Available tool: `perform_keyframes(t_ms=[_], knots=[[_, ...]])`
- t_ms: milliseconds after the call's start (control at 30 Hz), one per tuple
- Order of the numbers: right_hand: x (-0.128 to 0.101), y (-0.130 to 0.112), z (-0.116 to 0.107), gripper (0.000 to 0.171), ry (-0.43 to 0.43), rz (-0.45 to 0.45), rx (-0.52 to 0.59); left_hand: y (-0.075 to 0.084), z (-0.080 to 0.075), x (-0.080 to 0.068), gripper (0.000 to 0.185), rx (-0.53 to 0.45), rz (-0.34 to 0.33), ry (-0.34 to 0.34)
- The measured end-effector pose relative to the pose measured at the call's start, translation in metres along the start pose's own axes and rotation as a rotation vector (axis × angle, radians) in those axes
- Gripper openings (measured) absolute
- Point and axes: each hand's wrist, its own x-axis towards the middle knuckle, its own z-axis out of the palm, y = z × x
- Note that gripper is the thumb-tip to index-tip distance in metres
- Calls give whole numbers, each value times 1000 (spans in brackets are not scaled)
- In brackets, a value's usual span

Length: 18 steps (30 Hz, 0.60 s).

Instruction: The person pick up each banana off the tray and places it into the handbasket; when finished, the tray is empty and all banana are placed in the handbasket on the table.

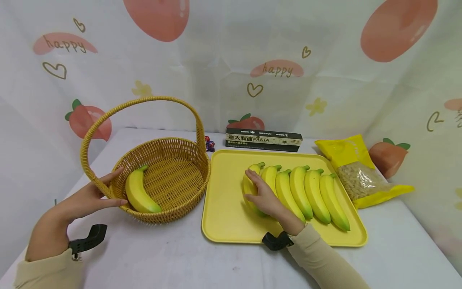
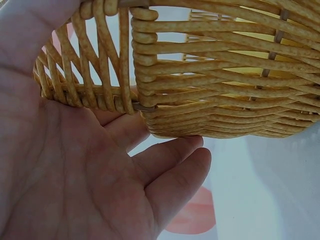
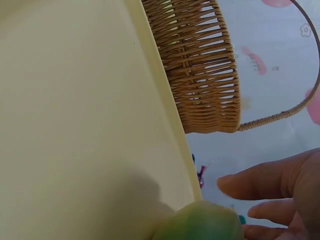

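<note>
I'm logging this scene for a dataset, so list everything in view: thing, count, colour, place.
basket: one, tan wicker with hoop handle, table left
banana in basket: one, yellow with green tips, left side of basket
tray: one, yellow, table centre
bananas on tray: six, yellow, side by side
pasta box: one, dark, behind tray
pasta bag: one, yellow and clear, right of tray
small item: red and blue, behind basket, unclear
table: white cloth
backdrop: white, peach prints
left hand: fingers straight, against basket wall
right hand: on the leftmost tray banana

basket (image 1: 169,176): rough woven wicker | tray (image 1: 223,208): smooth matt plastic | bananas (image 1: 310,192): glossy
</note>
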Motion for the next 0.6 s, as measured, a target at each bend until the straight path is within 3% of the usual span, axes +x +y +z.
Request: perform_keyframes(t_ms=[200, 367, 600], knots=[[0, 1, 1, 71, -35, -25, 3, 0, 0, 0, 92, -3, 7, -2], [-1, 3, 2, 77, -85, 7, 24, -1, 0, 0, 91, -7, 16, 1], [-1, 5, 3, 84, -102, -18, -86, 0, 0, 0, 91, 2, 14, 3]])
